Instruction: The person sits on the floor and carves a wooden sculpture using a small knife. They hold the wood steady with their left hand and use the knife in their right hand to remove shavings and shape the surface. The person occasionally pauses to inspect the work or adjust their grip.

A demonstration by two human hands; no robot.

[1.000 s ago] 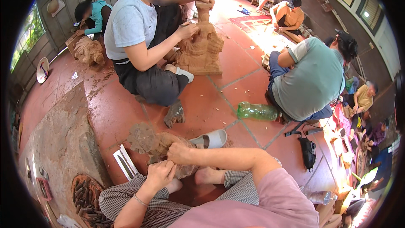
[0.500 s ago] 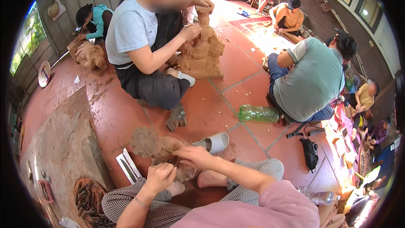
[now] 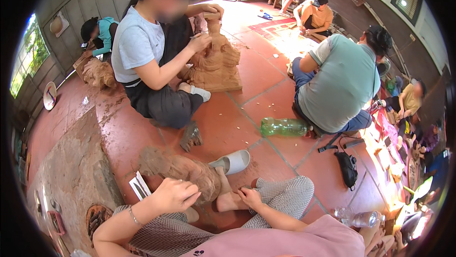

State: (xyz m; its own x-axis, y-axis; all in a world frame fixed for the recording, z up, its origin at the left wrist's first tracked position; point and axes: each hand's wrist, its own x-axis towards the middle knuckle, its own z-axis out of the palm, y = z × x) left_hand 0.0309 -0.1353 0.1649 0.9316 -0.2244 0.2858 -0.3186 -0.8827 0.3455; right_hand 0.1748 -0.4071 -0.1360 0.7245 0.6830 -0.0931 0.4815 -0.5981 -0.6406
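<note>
A brown carved figure (image 3: 194,174) lies on the floor between my feet, its surface cut into rough folds. My left hand (image 3: 178,195) is raised just in front of it, apart from it, with the fingers curled in; whatever they hold is hidden. Low by my right shin is my right hand (image 3: 251,198), its fingers bent together. A small dark tip shows there, too small to name. A grey-white slipper (image 3: 232,162) lies just beyond the figure.
Left of me, a stone slab (image 3: 71,162) bears a round container of dark rods (image 3: 98,220). A green plastic bottle (image 3: 285,127) lies ahead right, a black pouch (image 3: 346,169) nearer. A co-worker opposite works on a tall brown carving (image 3: 216,64); another sits with their back turned (image 3: 339,83).
My right hand has left the carved figure and moved right and down to my shin. The left hand has risen slightly, still closed. The whole view has shifted a little.
</note>
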